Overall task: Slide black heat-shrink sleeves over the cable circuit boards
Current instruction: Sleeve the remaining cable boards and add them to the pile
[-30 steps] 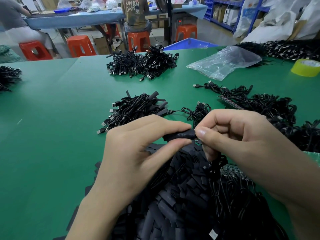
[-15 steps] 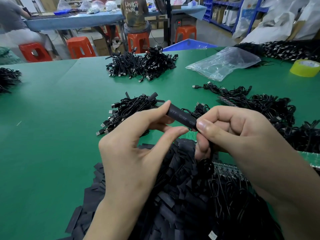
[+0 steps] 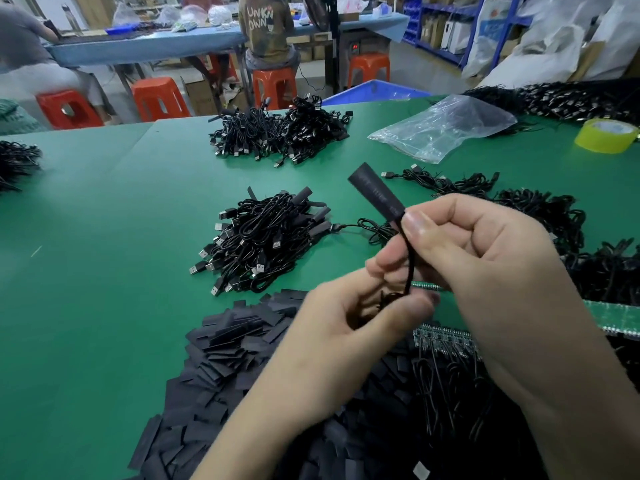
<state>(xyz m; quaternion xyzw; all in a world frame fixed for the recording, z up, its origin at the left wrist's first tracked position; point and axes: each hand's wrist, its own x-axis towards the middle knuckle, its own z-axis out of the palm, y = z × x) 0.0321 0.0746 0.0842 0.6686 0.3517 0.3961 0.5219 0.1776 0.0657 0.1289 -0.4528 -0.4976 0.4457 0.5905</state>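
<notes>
Your right hand pinches the lower end of 1 black sleeve between thumb and forefinger, the other fingers curled in. The sleeve is a matte black tube with faint grey print along it, rounded out rather than flat. It sticks up and leftward from your fingertips, tilted, its open top end free above the green table. A thin black cable drops from its lower end to your left hand, just below, whose thumb and fingers curl round the cable.

Under both hands lies a pile of flat black sleeves, with a row of green boards beside it. Beyond your hands sits a heap of cables with USB plugs, several already sleeved. Farther back are a far heap, a clear bag and a yellow tape roll.
</notes>
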